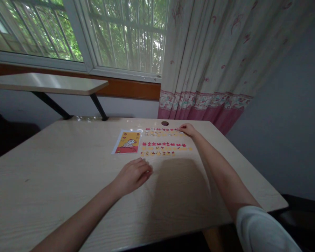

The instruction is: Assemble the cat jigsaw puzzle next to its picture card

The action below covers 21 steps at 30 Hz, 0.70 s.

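Two hands out over the table (55, 182) — your right hand (188, 130) is the far one, yes?

Yes. Arm stretched forward, your right hand sits at the right-hand end of the top row of small pieces (161, 132), fingertips down on it. Pinching one or only touching? Too small to tell.

And your left hand (132, 176)?

Nearer you, palm down on the bare wood, fingers loosely curled, holding nothing that shows. It lies just short of the lower rows (164, 148).

Talk us through those rows.

Red pieces above, yellow ones beneath, laid in neat lines — all flat on the table, between your two hands. Just to their left lies a picture card (127, 142), yellow over red with a white animal on it, close beside the rows; I can't tell whether its edge touches them.

Anything behind?

A round hole (165, 123) in the table just beyond the top row, a flowered curtain (204, 70) with a pink hem on the right, and a barred window (120, 35) with green leaves outside.
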{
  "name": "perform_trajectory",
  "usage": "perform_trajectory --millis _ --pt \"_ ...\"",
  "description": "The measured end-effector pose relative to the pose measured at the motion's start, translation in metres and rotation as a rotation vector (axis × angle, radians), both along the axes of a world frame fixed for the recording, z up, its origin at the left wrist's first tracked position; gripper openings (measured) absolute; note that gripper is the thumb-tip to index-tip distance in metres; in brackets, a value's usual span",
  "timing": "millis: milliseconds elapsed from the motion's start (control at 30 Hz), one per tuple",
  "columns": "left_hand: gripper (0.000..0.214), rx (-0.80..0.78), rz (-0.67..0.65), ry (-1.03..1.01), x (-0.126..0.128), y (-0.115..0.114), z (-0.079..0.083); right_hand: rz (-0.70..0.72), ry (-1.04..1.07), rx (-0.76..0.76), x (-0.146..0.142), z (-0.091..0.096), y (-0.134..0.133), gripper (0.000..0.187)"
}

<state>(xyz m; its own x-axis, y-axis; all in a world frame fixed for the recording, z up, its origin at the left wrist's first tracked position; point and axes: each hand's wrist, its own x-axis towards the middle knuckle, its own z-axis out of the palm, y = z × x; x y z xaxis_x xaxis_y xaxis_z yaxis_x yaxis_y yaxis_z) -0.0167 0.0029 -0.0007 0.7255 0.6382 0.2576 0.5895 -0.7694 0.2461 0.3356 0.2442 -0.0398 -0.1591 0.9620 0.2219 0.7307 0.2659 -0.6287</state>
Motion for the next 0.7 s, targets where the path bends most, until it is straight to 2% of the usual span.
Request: perform_trajectory --millis 433,700 --pt "0.020 -0.012 -0.002 -0.007 0.0019 -0.0012 0.0037 -0.029 -0.036 -0.002 -0.0016 -0.0020 0.0014 0.014" --pt "0.015 -0.004 -0.014 -0.024 0.0007 0.0016 -0.0019 -0.043 -0.063 0.005 -0.0016 -0.0008 -0.0001 0.015"
